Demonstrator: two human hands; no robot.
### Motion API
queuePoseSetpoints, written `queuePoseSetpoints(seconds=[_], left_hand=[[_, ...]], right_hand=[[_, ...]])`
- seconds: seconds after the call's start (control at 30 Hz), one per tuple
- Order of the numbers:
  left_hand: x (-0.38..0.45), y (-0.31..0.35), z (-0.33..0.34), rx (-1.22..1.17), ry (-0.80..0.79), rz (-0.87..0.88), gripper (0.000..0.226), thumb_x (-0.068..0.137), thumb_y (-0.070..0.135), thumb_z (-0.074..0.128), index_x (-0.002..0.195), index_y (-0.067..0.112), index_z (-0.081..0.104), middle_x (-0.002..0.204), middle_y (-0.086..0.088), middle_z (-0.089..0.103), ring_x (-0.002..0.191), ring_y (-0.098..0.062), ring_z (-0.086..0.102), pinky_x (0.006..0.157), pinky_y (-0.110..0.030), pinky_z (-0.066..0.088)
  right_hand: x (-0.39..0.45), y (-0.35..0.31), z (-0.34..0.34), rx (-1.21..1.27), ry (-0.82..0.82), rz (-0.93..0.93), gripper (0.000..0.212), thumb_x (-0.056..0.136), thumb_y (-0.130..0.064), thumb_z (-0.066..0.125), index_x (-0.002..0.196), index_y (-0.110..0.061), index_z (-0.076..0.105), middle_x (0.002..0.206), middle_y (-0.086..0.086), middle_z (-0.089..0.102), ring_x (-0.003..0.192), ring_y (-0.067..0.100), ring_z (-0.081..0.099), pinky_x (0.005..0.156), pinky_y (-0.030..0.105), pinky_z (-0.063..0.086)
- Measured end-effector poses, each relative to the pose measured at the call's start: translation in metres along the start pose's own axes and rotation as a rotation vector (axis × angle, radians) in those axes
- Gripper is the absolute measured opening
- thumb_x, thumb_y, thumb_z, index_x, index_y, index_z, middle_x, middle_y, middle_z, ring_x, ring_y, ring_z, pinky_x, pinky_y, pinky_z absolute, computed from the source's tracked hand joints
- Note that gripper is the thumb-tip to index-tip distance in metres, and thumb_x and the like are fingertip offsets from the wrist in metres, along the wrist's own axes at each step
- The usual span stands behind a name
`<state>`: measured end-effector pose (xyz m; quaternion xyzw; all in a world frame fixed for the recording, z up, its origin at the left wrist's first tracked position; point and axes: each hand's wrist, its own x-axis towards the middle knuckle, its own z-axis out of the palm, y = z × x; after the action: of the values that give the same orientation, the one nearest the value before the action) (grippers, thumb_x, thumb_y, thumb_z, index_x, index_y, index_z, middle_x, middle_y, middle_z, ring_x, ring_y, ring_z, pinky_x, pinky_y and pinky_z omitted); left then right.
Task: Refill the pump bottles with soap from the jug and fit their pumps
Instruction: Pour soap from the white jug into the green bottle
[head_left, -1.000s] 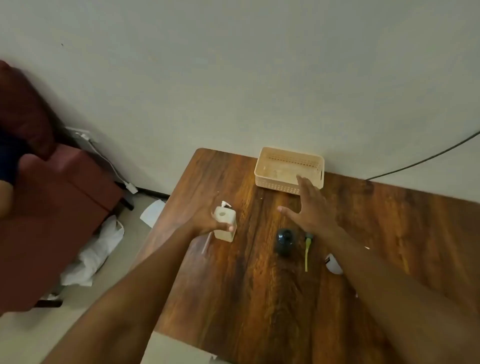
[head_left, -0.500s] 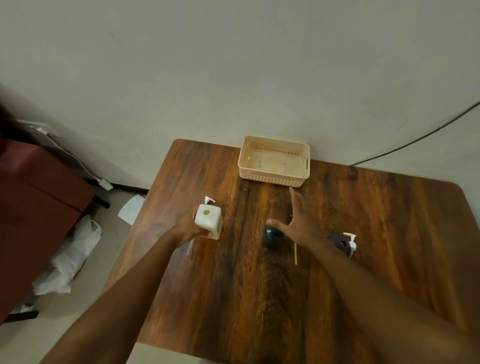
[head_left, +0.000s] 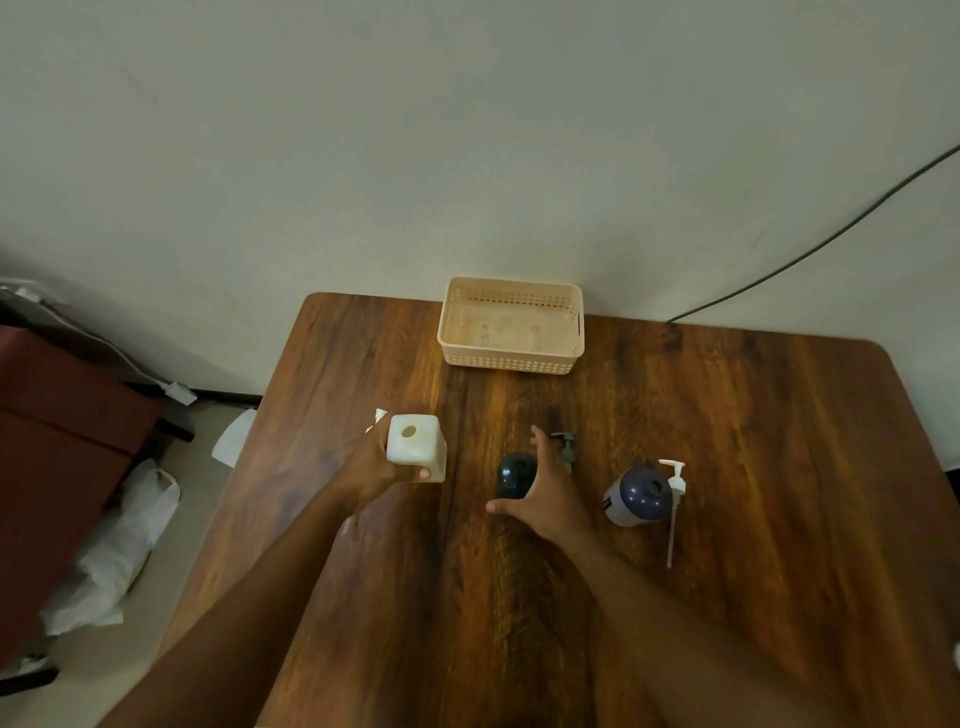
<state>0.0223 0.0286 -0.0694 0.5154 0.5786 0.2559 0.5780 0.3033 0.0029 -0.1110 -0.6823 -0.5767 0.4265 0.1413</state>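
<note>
While the left hand (head_left: 376, 462) grips the square white bottle (head_left: 416, 448) with thumb curled round its near face, open neck up, the right hand (head_left: 545, 493) hangs spread and holding nothing, its fingers (head_left: 540, 441) just right of the upright dark bottle (head_left: 516, 473), thumb reaching below it. Right hand is nearer that bottle; its grey pump (head_left: 567, 449) lies on the surface just beyond the fingers. Blue bottle (head_left: 639, 493) stands further right; no jug in view.
</note>
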Motion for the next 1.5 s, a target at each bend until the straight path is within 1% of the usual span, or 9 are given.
queuePoseSetpoints(seconds=[0.17,0.33,0.57,0.87,0.97,1.13,1.3,1.4,1.5], left_hand=[[0.01,0.004,0.014,-0.081,0.024,-0.005,0.079,0.072,0.004,0.09,0.14,0.007,0.051,0.137,-0.014,0.062,0.129,-0.03,0.061,0.096,-0.045,0.061],[0.012,0.016,0.023,-0.183,0.016,0.007,0.098,0.059,0.029,0.091,0.146,0.013,0.048,0.14,-0.009,0.062,0.129,-0.024,0.062,0.102,-0.05,0.057],[0.017,0.049,0.027,-0.226,0.014,0.091,0.089,0.067,0.026,0.09,0.146,0.022,0.048,0.137,-0.005,0.064,0.126,-0.022,0.065,0.092,-0.039,0.061],[0.007,0.151,0.028,-0.19,0.024,0.332,0.078,0.072,0.03,0.086,0.142,0.021,0.052,0.128,-0.004,0.069,0.116,-0.021,0.07,0.086,-0.037,0.062],[-0.002,0.185,0.025,-0.165,0.026,0.392,0.079,0.074,0.035,0.084,0.143,0.021,0.05,0.132,-0.008,0.067,0.12,-0.024,0.068,0.092,-0.043,0.061],[-0.025,0.228,0.021,-0.131,0.041,0.489,0.073,0.078,0.045,0.08,0.143,0.028,0.05,0.132,-0.004,0.067,0.121,-0.022,0.068,0.096,-0.045,0.06],[-0.052,0.265,0.02,-0.098,0.021,0.552,0.077,0.071,0.067,0.081,0.137,0.038,0.052,0.127,0.0,0.068,0.117,-0.023,0.069,0.092,-0.046,0.062],[-0.064,0.28,0.022,-0.041,0.022,0.613,0.069,0.076,0.061,0.077,0.136,0.04,0.051,0.124,0.002,0.065,0.115,-0.026,0.068,0.09,-0.047,0.063],[-0.072,0.292,0.024,0.018,0.028,0.663,0.065,0.078,0.058,0.072,0.137,0.042,0.049,0.123,0.007,0.064,0.113,-0.022,0.067,0.087,-0.04,0.063]], right_hand=[[0.006,0.004,0.015,0.117,0.115,0.007,0.108,0.06,-0.038,0.095,0.144,-0.037,0.027,0.148,-0.008,0.046,0.136,0.015,0.045,0.105,0.029,0.038],[0.007,0.008,0.021,0.125,0.2,0.007,0.078,0.065,-0.033,0.093,0.126,-0.034,0.043,0.131,-0.004,0.057,0.122,0.017,0.056,0.095,0.028,0.051],[0.008,0.001,-0.016,0.2,0.215,-0.037,0.069,0.063,-0.036,0.093,0.112,-0.04,0.044,0.109,-0.019,0.055,0.107,0.01,0.058,0.075,0.009,0.039],[0.002,-0.062,-0.122,0.364,0.232,-0.239,0.076,0.068,-0.038,0.09,0.132,-0.036,0.048,0.128,-0.02,0.053,0.117,0.005,0.05,0.093,0.024,0.048],[-0.011,-0.092,-0.16,0.385,0.252,-0.304,0.07,0.068,-0.037,0.091,0.123,-0.044,0.047,0.116,-0.03,0.052,0.103,-0.005,0.054,0.078,0.011,0.047],[-0.041,-0.132,-0.215,0.378,0.259,-0.438,0.063,0.067,-0.042,0.086,0.122,-0.043,0.055,0.115,-0.011,0.066,0.104,0.01,0.064,0.082,0.031,0.059],[-0.069,-0.164,-0.252,0.344,0.248,-0.514,0.068,0.068,-0.034,0.087,0.128,-0.035,0.053,0.117,-0.007,0.065,0.106,0.016,0.064,0.083,0.031,0.059],[-0.082,-0.179,-0.264,0.314,0.246,-0.529,0.072,0.07,-0.033,0.087,0.132,-0.034,0.051,0.119,-0.009,0.064,0.107,0.013,0.063,0.079,0.022,0.055],[-0.095,-0.191,-0.273,0.284,0.227,-0.537,0.076,0.067,-0.034,0.087,0.134,-0.035,0.051,0.121,-0.009,0.063,0.108,0.014,0.062,0.083,0.027,0.057]])
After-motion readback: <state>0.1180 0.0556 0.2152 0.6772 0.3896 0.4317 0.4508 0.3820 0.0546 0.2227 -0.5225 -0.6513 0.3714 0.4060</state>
